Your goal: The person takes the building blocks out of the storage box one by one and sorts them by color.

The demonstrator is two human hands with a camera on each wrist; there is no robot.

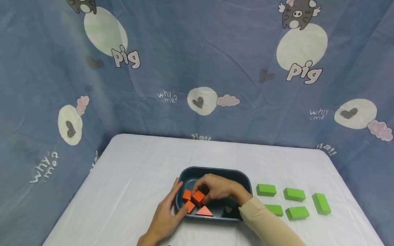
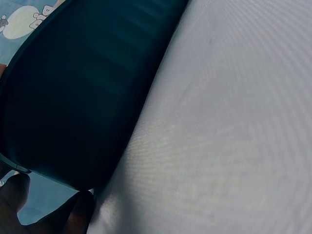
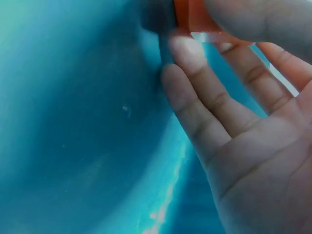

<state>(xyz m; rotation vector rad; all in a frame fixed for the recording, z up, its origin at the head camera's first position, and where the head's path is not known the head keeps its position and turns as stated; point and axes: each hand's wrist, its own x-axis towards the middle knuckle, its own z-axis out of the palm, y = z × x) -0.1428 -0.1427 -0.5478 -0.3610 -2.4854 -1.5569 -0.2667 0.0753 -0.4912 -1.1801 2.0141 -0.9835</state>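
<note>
A dark blue plastic bin (image 1: pixel 216 170) stands on the white-covered table. My left hand (image 1: pixel 164 215) grips its left end, thumb at the near rim and fingers along the outer wall. In the left wrist view, fingertips (image 2: pixel 73 214) press around the bin's corner (image 2: pixel 73 122). Reaching inside from the right, my right hand (image 1: pixel 217 187) pinches an orange block (image 1: pixel 198 197) between thumb and fingers. Beside it lie an orange block (image 1: pixel 186 194) and another orange block (image 1: pixel 190 206), partly behind my left thumb. An orange triangular block (image 1: pixel 204 211) lies by the near wall.
Several green rectangular blocks lie right of the bin, among them a near one (image 1: pixel 297 213) and an upright-turned one (image 1: pixel 321 203). My right sleeve partly covers another green block (image 1: pixel 274 209). A blue printed cloth (image 1: pixel 231 77) hangs behind the table.
</note>
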